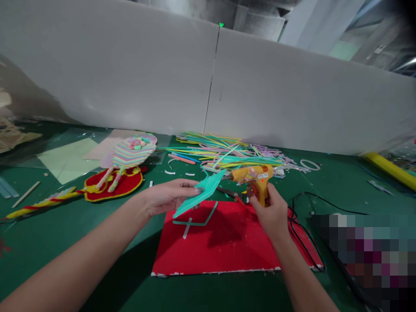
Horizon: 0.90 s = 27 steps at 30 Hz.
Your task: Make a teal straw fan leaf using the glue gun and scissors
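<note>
My left hand [169,197] grips a flat teal piece made of joined straws [199,193], held tilted above a red sheet [227,251]. My right hand [271,210] is closed round the handle of a yellow glue gun [255,175], whose nozzle points left at the upper end of the teal piece. On the red sheet under the piece lie a bent teal straw outline [203,221] and a short white straw bit [187,228].
A heap of coloured straws [224,154] lies behind the hands by a white partition wall [260,91]. A striped straw craft on a red base [121,171] sits at the left. The glue gun's black cable [305,242] loops to the right over the green table [65,229].
</note>
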Available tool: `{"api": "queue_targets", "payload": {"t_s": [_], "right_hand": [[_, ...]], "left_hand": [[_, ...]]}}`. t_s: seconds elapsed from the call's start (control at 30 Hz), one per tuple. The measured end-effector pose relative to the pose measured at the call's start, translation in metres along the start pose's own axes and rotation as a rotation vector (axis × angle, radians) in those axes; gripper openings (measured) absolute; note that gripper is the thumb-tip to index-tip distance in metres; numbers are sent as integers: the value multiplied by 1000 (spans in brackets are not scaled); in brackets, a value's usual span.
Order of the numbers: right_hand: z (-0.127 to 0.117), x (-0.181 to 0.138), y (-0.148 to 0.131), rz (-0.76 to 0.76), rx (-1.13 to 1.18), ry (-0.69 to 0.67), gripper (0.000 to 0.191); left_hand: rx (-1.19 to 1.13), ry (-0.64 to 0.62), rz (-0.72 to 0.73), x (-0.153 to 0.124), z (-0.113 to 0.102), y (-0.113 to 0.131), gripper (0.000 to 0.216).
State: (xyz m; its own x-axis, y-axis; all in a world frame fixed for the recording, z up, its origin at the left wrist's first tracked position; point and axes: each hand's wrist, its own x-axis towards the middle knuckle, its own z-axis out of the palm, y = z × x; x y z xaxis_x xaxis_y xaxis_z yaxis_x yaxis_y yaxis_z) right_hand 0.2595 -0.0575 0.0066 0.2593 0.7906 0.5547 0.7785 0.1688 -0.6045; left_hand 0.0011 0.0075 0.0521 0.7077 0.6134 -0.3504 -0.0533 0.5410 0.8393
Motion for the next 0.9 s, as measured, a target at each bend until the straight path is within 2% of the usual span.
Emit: {"api": "queue_targets", "payload": {"t_s": [0.43,0.6,0.9], "right_hand": [[-1,-1,-2,-10,19,-14,29],[0,-1,1,-34,-2,-11,29],[3,1,5,-77,-47,66,28]], "left_hand": [[-9,-10,11,1,0,0,32],[4,-9,12,1,0,0,30],[7,-24,3,1,-3,-2,32]]}}
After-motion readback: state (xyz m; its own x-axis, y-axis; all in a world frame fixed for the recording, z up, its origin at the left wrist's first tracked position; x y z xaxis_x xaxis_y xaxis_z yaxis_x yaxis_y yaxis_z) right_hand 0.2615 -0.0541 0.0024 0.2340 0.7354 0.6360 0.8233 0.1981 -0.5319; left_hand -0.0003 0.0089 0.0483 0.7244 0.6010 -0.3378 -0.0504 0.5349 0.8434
